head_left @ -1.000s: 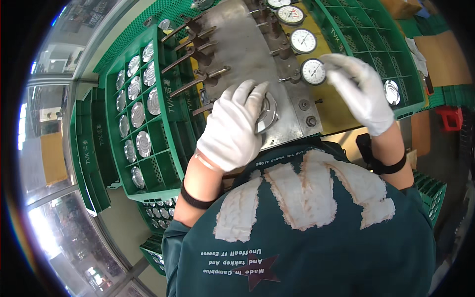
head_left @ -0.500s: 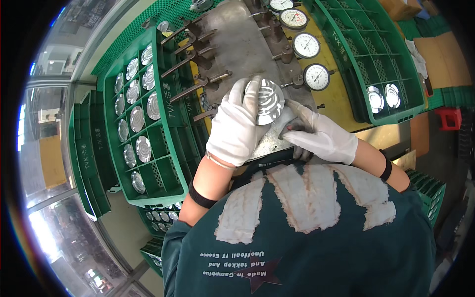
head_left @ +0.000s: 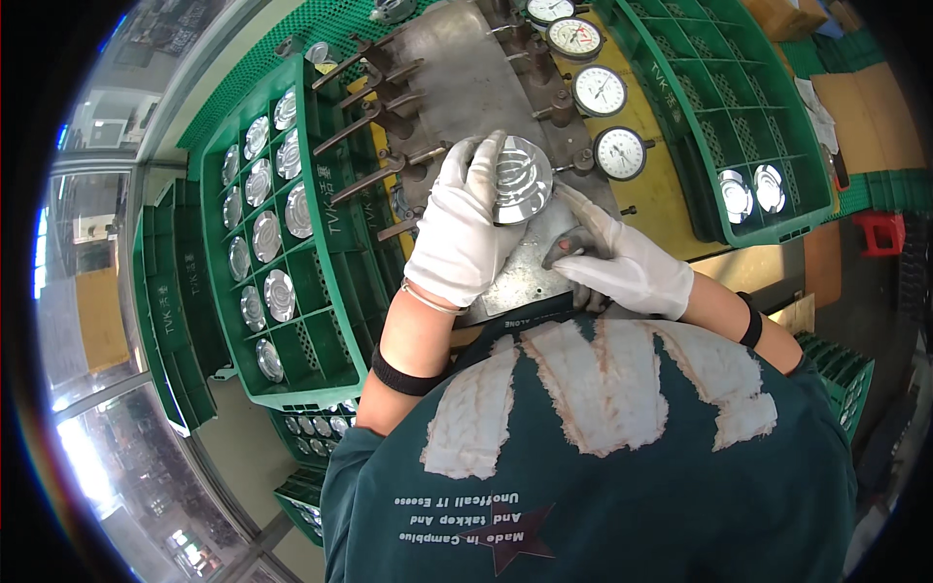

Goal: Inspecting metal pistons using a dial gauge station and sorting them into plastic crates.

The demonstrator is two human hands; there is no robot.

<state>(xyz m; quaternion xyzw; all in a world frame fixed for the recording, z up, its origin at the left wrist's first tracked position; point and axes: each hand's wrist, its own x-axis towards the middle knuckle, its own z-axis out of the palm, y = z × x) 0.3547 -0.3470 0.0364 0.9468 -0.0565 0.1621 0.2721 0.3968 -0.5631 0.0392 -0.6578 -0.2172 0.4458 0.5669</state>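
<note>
White-gloved left hand clamps shiny round silver metal piece; smooth edge could slip, knocking flat grey steel plate. White-gloved right hand alongside, grip unclear.

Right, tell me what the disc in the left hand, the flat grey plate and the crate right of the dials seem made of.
Disc: metal, possibly aluminium, with a shiny finish; it throws bright, streaky reflections. Plate: bare metal, perhaps steel, dull and worn; its sheen is patchy. Crate: probably moulded plastic, fairly smooth; its green looks even throughout.
</note>
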